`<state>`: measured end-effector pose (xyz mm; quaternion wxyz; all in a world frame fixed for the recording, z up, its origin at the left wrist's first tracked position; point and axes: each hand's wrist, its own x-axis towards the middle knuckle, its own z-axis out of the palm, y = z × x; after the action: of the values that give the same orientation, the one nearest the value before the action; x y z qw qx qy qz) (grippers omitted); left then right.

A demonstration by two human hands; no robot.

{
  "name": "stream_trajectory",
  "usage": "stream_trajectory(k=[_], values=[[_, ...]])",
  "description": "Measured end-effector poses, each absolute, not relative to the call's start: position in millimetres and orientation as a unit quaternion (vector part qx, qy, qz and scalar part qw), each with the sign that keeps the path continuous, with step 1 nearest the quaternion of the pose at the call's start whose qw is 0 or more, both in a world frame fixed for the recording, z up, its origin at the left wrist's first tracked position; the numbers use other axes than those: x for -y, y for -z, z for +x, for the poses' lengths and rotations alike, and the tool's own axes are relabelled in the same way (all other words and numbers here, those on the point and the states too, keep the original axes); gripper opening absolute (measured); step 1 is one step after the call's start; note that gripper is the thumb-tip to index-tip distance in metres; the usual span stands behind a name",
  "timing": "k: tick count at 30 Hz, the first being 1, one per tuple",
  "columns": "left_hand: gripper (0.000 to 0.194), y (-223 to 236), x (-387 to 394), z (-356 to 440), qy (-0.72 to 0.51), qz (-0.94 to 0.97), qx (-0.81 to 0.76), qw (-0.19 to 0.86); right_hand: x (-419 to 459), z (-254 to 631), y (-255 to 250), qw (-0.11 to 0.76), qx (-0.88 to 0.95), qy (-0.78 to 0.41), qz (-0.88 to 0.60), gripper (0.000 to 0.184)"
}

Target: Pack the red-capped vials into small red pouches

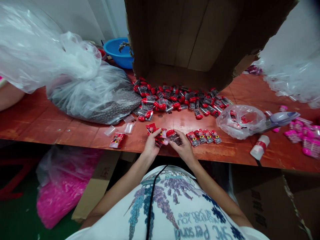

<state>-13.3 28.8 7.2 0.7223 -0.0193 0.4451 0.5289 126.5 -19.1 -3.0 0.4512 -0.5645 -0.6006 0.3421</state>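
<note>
Close to the table's front edge, my left hand (151,146) is closed on a few red printed labels (162,135). My right hand (185,148) grips a small clear container (174,137) with a red cap and dark beads inside, right beside the labels. Whether label and container touch is hard to make out. Several red-labelled containers (200,137) lie in a row just right of my right hand. A small stack of red labels (117,140) lies to the left. Beyond my hands spreads a pile of red-capped containers (175,98).
A large open cardboard box (185,40) stands behind the pile. At left sits a clear bag of dark beads (100,96), with a blue basin (117,50) behind. Rightward are a plastic bag (241,128), a grey-handled tool (282,119), a tape roll (260,147) and pink containers (311,141).
</note>
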Motion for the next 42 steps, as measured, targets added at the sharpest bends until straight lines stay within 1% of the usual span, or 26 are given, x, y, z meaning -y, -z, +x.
stream_trajectory(k=[5,11,17,20,24,26,29,31,35,42], values=[[0.007,-7,-29,-14,-0.524,-0.025,-0.443,0.727,21,127,4,0.471,0.582,-0.362,-0.555,0.049],[0.008,-11,-27,-13,-0.52,-0.023,-0.444,0.729,22,129,1,0.502,0.57,-0.36,-0.542,0.05],[0.005,-17,-24,-10,-0.507,-0.003,-0.458,0.73,22,131,-2,0.468,0.595,-0.367,-0.541,0.051],[0.003,-17,-23,-12,-0.508,0.01,-0.461,0.727,23,133,-6,0.446,0.605,-0.39,-0.532,0.052],[0.01,-15,-23,-14,-0.527,0.049,-0.473,0.704,24,136,-8,0.42,0.62,-0.439,-0.496,0.047],[0.016,-15,-22,-14,-0.537,0.074,-0.467,0.699,24,136,-6,0.434,0.599,-0.452,-0.498,0.045],[0.026,-18,-18,-11,-0.543,0.128,-0.444,0.701,25,133,-1,0.476,0.535,-0.476,-0.51,0.045],[0.029,-19,-14,-8,-0.552,0.164,-0.437,0.691,25,131,0,0.493,0.509,-0.488,-0.509,0.044],[0.025,-21,-12,-6,-0.578,0.2,-0.437,0.66,26,131,-4,0.491,0.512,-0.496,-0.501,0.038],[0.024,-25,-13,-10,-0.544,0.275,-0.436,0.662,25,133,-4,0.51,0.52,-0.47,-0.499,0.036]])
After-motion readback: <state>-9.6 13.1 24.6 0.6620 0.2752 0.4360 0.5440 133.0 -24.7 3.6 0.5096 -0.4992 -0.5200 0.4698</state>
